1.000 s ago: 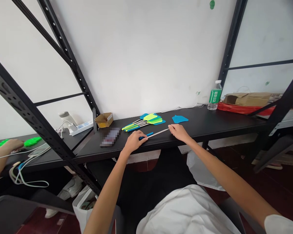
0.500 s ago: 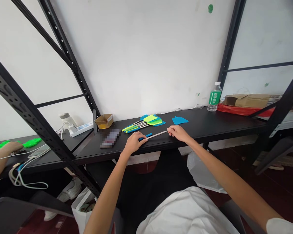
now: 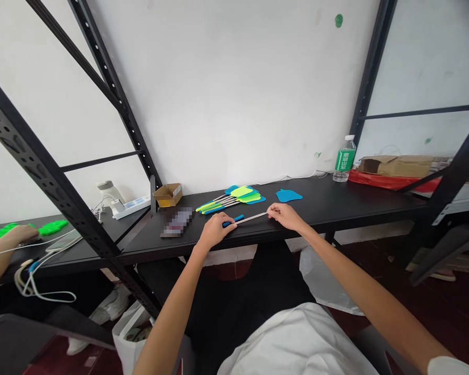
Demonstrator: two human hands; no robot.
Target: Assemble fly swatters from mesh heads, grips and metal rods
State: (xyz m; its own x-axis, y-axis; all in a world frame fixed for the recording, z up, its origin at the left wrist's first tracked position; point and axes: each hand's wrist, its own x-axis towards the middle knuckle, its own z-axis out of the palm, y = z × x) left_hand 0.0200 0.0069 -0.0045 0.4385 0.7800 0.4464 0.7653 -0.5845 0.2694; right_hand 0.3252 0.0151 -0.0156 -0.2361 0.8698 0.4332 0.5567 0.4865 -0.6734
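A plain white wall (image 3: 234, 88) fills the view, marked by a small green spot (image 3: 338, 21). Black metal shelving uprights (image 3: 113, 88) with rows of holes rise on both sides, joined by thin crossbars (image 3: 101, 161). A long black shelf (image 3: 347, 203) runs along the wall, with a lower black shelf (image 3: 78, 258) at the left. Below lies a dark red floor (image 3: 375, 271). The light is even.

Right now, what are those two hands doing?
Left hand around blue end of fly swatter handle. Right hand pinching its metal end. Pile of fly swatters just beyond, not touching.
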